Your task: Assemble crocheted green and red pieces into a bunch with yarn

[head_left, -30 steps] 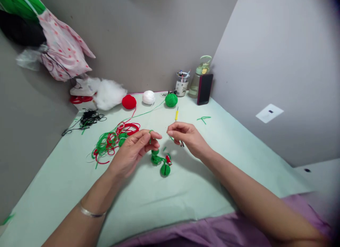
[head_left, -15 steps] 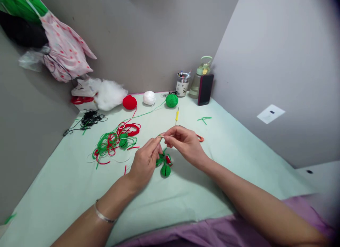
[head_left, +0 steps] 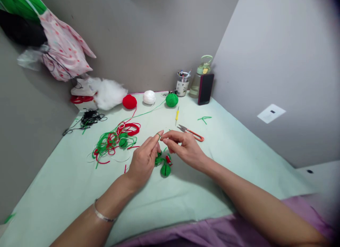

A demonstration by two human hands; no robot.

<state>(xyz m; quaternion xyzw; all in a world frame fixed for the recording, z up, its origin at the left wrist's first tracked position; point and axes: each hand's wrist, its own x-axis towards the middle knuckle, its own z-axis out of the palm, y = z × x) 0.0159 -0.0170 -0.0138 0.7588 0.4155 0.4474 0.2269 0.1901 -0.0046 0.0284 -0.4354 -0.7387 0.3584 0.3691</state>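
Observation:
My left hand [head_left: 145, 157] is closed, its thumb and index finger toward my right hand, with a green yarn strand [head_left: 159, 134] at the fingertip. My right hand [head_left: 183, 145] pinches close beside that fingertip. A thin pale needle showed in its fingers a moment ago; now the fingers mostly hide it. Below the hands, a green crocheted ball with a dark line [head_left: 165, 170] lies on the table, beside a small red, white and green piece [head_left: 169, 159]. More green crochet [head_left: 158, 160] is partly hidden behind my left fingers.
Orange-handled thread snips [head_left: 195, 134] and a yellow-handled hook [head_left: 177, 115] lie beyond my right hand. Tangled red and green yarn [head_left: 107, 144] spreads at left. Red [head_left: 129, 101], white [head_left: 149, 97] and green [head_left: 171, 100] yarn balls stand behind, near a phone [head_left: 206, 89] against a bottle [head_left: 194, 86].
My right hand has shifted slightly left and down, uncovering the snips. The needle that spanned between the fingertips no longer shows clearly. The things on the table lie as before.

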